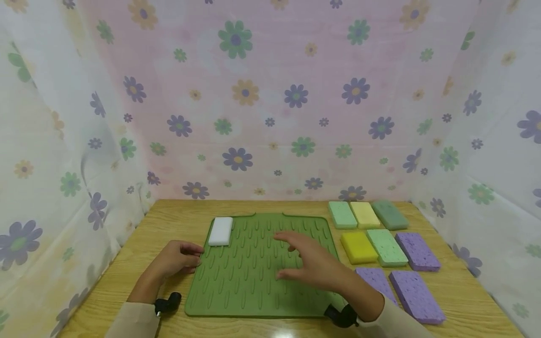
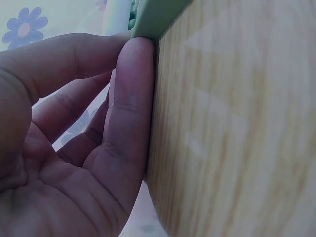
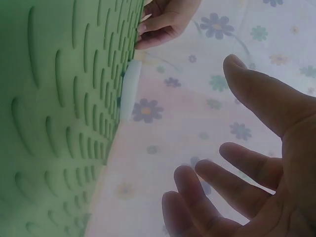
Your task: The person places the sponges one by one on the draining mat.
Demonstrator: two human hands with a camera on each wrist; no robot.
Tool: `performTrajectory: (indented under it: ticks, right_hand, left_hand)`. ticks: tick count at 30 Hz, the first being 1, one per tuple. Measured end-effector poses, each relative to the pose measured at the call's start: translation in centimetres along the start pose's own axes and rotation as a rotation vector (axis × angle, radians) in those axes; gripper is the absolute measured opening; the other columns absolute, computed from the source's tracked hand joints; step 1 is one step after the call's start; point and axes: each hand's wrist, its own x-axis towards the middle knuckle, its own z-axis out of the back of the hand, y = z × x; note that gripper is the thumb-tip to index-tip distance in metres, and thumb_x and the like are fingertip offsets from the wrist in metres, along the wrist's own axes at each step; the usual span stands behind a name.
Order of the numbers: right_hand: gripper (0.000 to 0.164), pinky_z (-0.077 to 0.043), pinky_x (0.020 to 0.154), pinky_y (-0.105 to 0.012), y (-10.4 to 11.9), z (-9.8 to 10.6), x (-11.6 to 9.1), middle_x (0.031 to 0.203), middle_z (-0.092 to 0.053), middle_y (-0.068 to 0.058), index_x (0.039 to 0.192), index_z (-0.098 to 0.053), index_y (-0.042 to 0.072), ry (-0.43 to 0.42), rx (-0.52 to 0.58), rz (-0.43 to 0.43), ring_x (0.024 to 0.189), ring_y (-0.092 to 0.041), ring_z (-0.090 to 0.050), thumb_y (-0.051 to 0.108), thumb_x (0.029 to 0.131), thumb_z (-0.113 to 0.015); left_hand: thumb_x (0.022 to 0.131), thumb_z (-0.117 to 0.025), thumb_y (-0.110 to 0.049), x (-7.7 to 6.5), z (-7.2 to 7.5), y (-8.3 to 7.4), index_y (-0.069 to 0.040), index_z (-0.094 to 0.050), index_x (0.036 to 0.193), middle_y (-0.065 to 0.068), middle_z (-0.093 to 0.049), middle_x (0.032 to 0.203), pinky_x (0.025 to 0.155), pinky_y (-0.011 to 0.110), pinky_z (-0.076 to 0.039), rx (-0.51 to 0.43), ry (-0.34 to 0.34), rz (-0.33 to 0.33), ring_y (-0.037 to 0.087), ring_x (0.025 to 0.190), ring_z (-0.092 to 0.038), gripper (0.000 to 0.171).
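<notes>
A green ridged mat (image 1: 253, 295) lies flat on the wooden table. My left hand (image 1: 179, 258) rests beside the mat's left edge; in the left wrist view its fingertips (image 2: 134, 49) come right up to that edge, with the hand's side low on the wood. A white sponge block (image 1: 220, 231) lies on the mat's upper left corner. Over the right half of the mat hovers my right hand (image 1: 308, 263), thumb and fingers spread apart with nothing between them. The right wrist view shows the same hand (image 3: 247, 182) with loosely bent fingers.
Right of the mat lie several sponges: a bright yellow one (image 1: 359, 247), speckled light green one (image 1: 386, 247), purple ones (image 1: 416, 296), and a back row with a pale yellow one (image 1: 365, 215). Flowered cloth (image 1: 270, 103) walls the table (image 1: 143, 230) behind and on both sides.
</notes>
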Motion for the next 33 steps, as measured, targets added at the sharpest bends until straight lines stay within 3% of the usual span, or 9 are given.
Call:
performTrajectory:
  ticks: [15,20,24,33]
  right_hand:
    - [0.084,-0.058,0.094,-0.050,-3.1,1.3,-2.6,0.157,-0.048,0.006,0.153,-0.045,0.036,-0.051,-0.024,-0.028,0.122,-0.021,-0.062,0.063,0.082,-0.079]
    - [0.080,-0.059,0.093,-0.050,-4.7,2.0,-4.0,0.154,-0.052,0.002,0.152,-0.048,0.032,-0.099,-0.072,-0.003,0.119,-0.023,-0.064,0.053,0.083,-0.083]
    - [0.078,-0.058,0.093,-0.050,-5.6,2.8,-5.2,0.153,-0.053,0.004,0.151,-0.048,0.036,-0.118,-0.087,-0.012,0.121,-0.021,-0.063,0.048,0.083,-0.085]
    - [0.069,-0.059,0.090,-0.045,-7.6,4.3,-7.5,0.150,-0.055,0.006,0.147,-0.052,0.038,-0.102,0.008,-0.025,0.123,-0.028,-0.061,0.052,0.086,-0.080]
  left_hand:
    - [0.093,-0.075,-0.004,0.3,-0.2,0.4,0.005,-0.067,0.128,0.017,-0.067,0.113,0.077,0.039,-0.064,-0.001,-0.015,0.010,0.021,0.090,-0.070,0.037]
    - [0.093,-0.075,-0.004,0.3,-0.1,0.3,0.005,-0.067,0.128,0.017,-0.067,0.113,0.077,0.039,-0.064,-0.002,-0.011,0.018,0.021,0.090,-0.070,0.037]
    - [0.093,-0.075,-0.004,0.2,-0.1,0.1,0.005,-0.067,0.128,0.018,-0.067,0.113,0.076,0.039,-0.064,-0.005,-0.010,0.010,0.021,0.090,-0.070,0.036]
    - [0.094,-0.074,-0.005,-0.1,0.0,0.1,0.005,-0.067,0.129,0.018,-0.066,0.115,0.078,0.039,-0.064,-0.013,0.010,-0.007,0.022,0.091,-0.070,0.037]
